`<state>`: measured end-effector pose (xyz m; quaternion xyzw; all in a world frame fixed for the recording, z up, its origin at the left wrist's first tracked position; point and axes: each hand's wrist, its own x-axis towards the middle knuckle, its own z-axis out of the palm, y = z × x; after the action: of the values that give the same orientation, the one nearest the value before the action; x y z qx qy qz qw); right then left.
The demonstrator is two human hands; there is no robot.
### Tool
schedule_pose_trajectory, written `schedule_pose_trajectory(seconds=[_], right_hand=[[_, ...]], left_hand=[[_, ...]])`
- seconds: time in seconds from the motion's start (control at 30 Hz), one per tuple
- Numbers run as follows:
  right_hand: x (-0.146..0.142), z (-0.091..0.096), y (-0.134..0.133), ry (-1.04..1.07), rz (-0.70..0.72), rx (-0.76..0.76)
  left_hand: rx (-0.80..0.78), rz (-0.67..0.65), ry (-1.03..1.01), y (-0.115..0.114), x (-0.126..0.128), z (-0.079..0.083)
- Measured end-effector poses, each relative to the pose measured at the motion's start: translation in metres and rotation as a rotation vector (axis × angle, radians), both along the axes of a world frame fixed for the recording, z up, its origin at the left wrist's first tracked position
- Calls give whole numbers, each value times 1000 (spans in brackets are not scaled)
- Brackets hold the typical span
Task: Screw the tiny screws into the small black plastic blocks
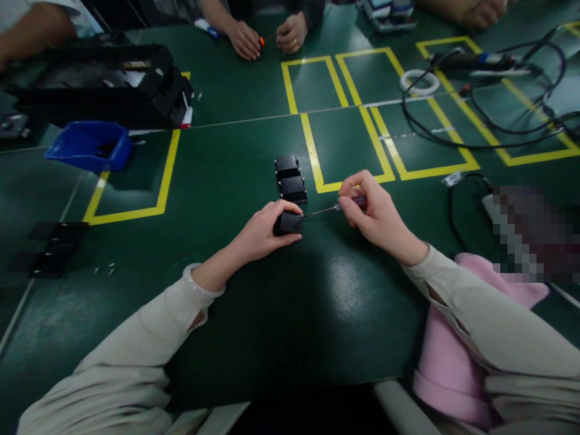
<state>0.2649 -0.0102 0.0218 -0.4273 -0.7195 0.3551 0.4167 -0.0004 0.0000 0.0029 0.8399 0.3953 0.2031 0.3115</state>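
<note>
My left hand (265,229) is closed around a small black box-shaped part (288,223) resting on the green table (235,181). My right hand (378,214) pinches a thin screwdriver (338,207) with a dark handle; its metal shaft points left and its tip touches the side of that part. Two more black parts (290,176) lie in a row just beyond the held one.
A blue bin (88,145) and a black rack (99,84) sit at the far left. Black cables (480,115) and a white tape roll (419,81) lie far right. Yellow tape outlines (344,121) mark the table. Another person's hands (267,36) rest at the far edge. Flat black pieces (54,254) lie left.
</note>
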Motion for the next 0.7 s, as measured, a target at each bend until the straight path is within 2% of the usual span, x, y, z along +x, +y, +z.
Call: schedule_pose_trajectory(seconds=[0.1, 0.3, 0.7], right_hand=[[0, 0, 0, -9, 3, 21], [-1, -4, 2, 9, -20, -33], [-1, -3, 1, 13, -16, -45]], left_hand=[[-2, 1, 1, 0, 1, 1], [-7, 10, 7, -1, 2, 3], [10, 1, 5, -1, -1, 0]])
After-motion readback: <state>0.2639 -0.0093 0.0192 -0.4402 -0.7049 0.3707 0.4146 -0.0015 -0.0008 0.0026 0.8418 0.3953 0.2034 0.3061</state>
